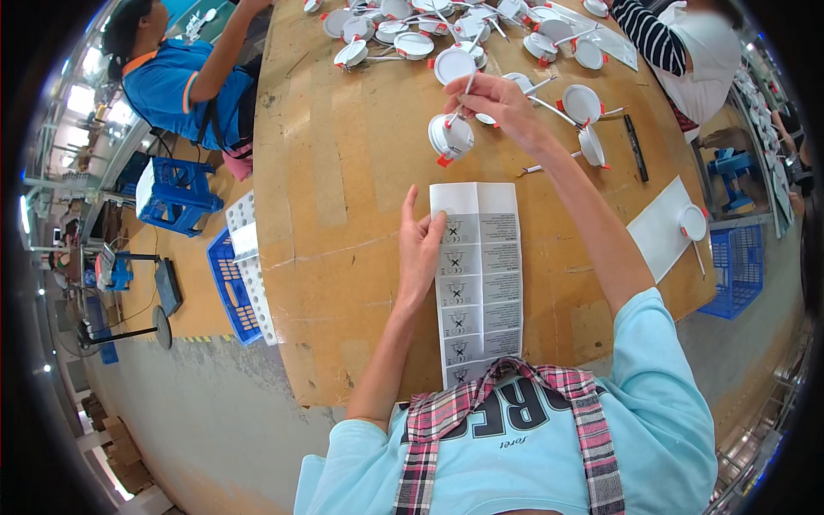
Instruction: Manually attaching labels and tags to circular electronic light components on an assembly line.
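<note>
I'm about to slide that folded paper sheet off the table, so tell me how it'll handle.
The paper sheet looks thin and creased, so probably floppy and very light. It lies flat under the left hand, so it should slide easily and may be awkward to lift by an edge.

A sheet of labels (477,283) lies on the desk (343,172) just before the person, the left hand (419,249) resting on its left edge. Beyond it the right hand (498,103) holds a round lamp (450,136) above the desk, with a heap of lamps (446,34) farther back and a pen (635,148) to the right
</note>
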Motion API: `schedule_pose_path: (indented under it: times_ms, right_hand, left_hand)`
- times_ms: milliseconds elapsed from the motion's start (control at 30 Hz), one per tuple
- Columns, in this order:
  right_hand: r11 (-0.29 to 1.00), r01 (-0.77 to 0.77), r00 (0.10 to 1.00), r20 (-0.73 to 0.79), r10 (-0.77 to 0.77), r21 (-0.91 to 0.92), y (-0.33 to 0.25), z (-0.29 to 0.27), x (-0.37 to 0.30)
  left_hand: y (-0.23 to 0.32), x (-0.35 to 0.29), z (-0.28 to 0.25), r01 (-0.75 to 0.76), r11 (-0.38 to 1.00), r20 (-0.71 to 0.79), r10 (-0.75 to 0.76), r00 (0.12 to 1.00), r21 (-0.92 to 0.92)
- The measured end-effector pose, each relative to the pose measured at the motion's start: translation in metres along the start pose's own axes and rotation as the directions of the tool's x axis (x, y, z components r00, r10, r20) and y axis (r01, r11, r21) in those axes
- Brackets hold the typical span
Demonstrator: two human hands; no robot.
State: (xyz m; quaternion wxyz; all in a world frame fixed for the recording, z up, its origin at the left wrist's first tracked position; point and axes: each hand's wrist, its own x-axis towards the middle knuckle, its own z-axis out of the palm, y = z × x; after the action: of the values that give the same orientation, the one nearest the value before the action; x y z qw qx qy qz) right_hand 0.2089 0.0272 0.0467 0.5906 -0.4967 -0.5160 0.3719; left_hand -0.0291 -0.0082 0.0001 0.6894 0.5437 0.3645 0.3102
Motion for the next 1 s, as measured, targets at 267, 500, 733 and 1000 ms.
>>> schedule_pose_path:
  times_ms: [267,500,733,1000]
  right_hand:
    - [0.990,-0.104,0.988,0.101,0.114,-0.097,0.014,0.024,0.010]
    - [0.778,0.113,0.955,-0.148,-0.256,-0.618,-0.010,0.033,-0.076]
    - [0.724,0.128,0.977,-0.037,-0.208,-0.677,-0.002,0.049,-0.129]
    - [0.734,0.152,0.984,0.030,-0.177,-0.662,-0.002,0.050,-0.143]
  left_hand:
    - [0.000,0.004,0.007,0.153,0.975,0.136,-0.131,0.982,-0.160]
    - [-0.010,0.013,0.007,0.113,0.950,0.046,-0.104,0.993,-0.292]
    - [-0.016,0.012,0.009,0.200,0.948,0.176,-0.159,0.971,-0.249]
    - [0.008,0.017,-0.006,0.277,0.951,0.212,-0.302,0.930,0.139]
